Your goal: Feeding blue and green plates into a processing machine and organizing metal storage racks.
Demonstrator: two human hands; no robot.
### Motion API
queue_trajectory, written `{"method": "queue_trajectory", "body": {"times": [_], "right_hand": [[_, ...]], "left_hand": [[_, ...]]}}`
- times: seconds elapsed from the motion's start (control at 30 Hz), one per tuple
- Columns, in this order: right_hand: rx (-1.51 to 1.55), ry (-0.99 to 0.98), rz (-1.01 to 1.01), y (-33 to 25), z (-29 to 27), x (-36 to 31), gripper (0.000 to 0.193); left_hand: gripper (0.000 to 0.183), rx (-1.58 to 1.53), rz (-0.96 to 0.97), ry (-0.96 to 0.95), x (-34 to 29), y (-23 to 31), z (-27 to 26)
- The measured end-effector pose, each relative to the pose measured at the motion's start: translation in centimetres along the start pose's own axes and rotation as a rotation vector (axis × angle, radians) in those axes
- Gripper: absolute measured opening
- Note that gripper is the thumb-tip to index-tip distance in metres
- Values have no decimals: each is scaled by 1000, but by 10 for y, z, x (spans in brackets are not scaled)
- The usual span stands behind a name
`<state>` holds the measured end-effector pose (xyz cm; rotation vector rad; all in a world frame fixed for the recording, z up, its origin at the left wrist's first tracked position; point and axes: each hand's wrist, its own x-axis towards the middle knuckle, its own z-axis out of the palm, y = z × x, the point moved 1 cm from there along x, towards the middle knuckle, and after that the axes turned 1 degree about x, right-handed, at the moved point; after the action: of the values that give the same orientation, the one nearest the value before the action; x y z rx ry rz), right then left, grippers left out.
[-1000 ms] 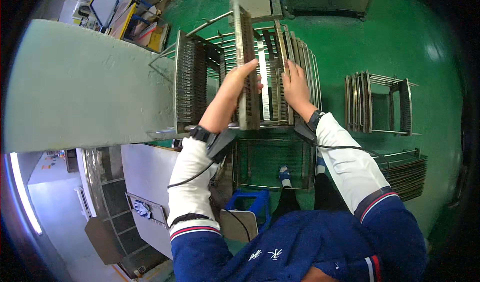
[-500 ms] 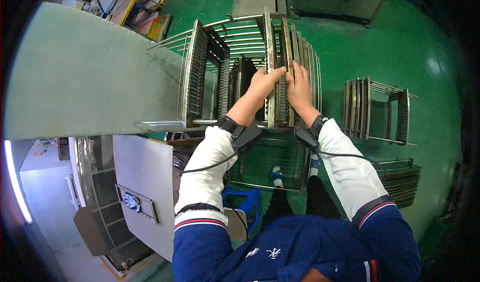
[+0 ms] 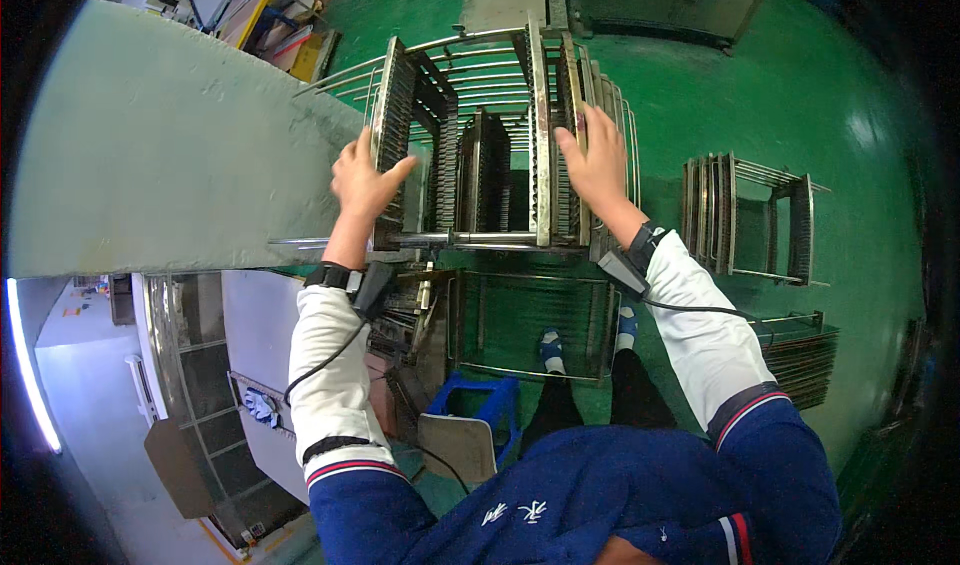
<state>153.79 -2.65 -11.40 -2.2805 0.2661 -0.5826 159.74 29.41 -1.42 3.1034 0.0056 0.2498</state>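
Note:
A metal rack frame (image 3: pixel 492 237) of round bars and slotted side panels stands in front of me. At its left slotted panel (image 3: pixel 393 135) is my left hand (image 3: pixel 362 183), thumb spread away and fingers stretched along the panel's outer side. My right hand (image 3: pixel 603 170) lies against the slotted panels on the right (image 3: pixel 541 165), its thumb apart from the straightened fingers. Whether the right fingertips press on the metal is hard to tell. Between the hands, darker slotted panels (image 3: pixel 487 170) stand deeper inside the rack.
A grey-topped table (image 3: pixel 190 145) adjoins the rack on the left. Another slotted rack (image 3: pixel 750 220) and a stack of dark plates (image 3: pixel 800 360) are on the green floor at right. A blue stool (image 3: pixel 490 400) stands near my feet, beside a white panel (image 3: pixel 265 345).
My left hand has left the right-hand panels and moved left to the left slotted panel. My right hand stays near the right panels, its thumb now spread.

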Motion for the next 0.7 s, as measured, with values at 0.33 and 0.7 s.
{"method": "queue_trajectory", "body": {"times": [0.33,0.7], "right_hand": [[-33,-325,168,-52,21,26,66],[-92,-276,86,-40,20,7,72]], "left_hand": [[71,-204,-96,-187,11,-47,43],[69,-259,-152,-129,-8,-54,37]]}}
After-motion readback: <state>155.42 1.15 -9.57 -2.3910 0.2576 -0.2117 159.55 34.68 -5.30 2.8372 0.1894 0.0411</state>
